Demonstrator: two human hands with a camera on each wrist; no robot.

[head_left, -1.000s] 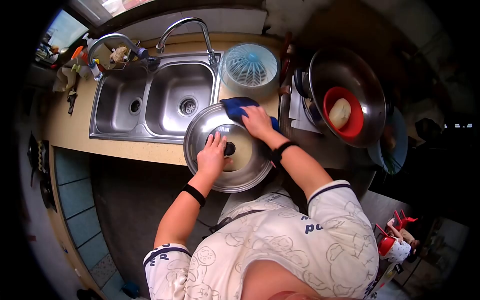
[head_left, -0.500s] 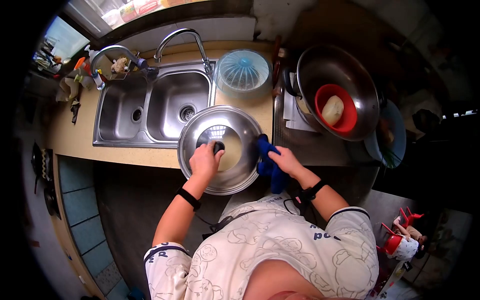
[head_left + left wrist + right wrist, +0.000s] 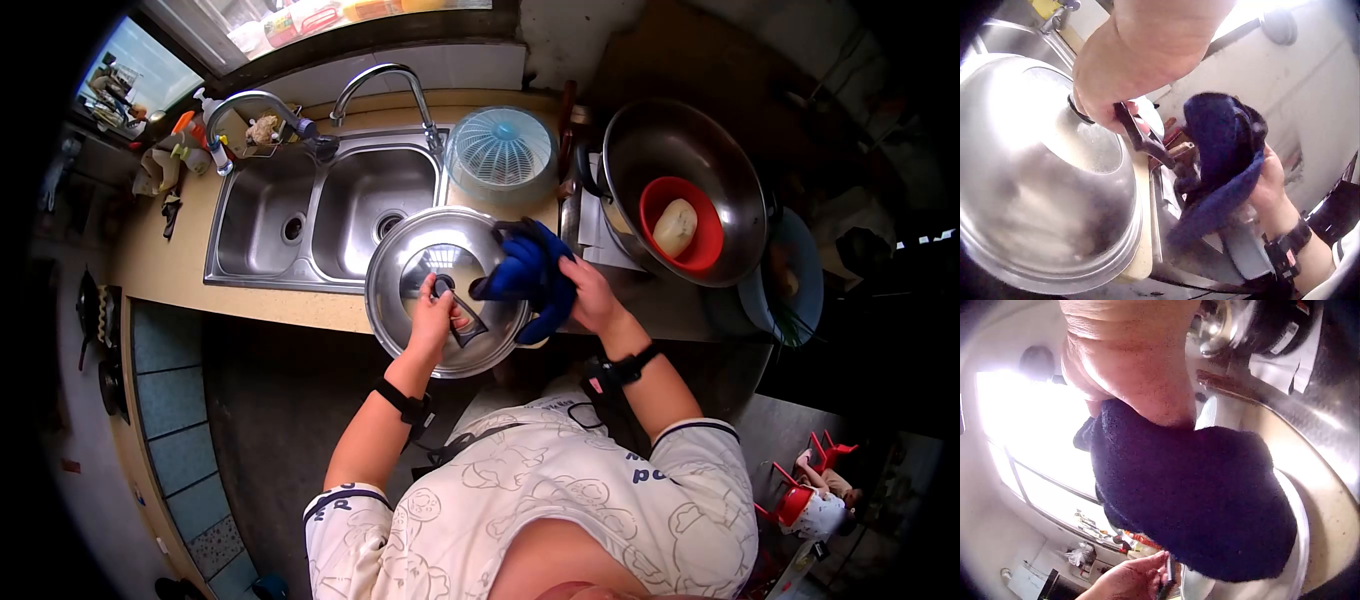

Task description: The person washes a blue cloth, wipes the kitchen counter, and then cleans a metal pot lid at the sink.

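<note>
A large round steel lid (image 3: 393, 320) with a glass middle lies at the counter's front edge, right of the sink. My left hand (image 3: 430, 318) grips its black handle (image 3: 468, 322), which juts past the fingers in the left wrist view. In my right hand (image 3: 594, 292) is a bunched dark blue cloth (image 3: 535, 270), raised at the lid's right side and overlapping its rim in the head view. The cloth (image 3: 1191, 500) hides most of the right fingers in the right wrist view.
Behind the lid stands a clear blue-topped basket (image 3: 500, 145). A steel double sink (image 3: 325, 185) is at left. To the right, a big wok (image 3: 650, 130) holds a red bowl (image 3: 712, 230) with a pale lump of dough (image 3: 675, 227). Farther right is a pale blue basin (image 3: 808, 290).
The right hand has brought the cloth from the lid's far rim round to its right side and lifted it, bunched. The left hand has gone from spread fingers beside the knob to gripping the handle.
</note>
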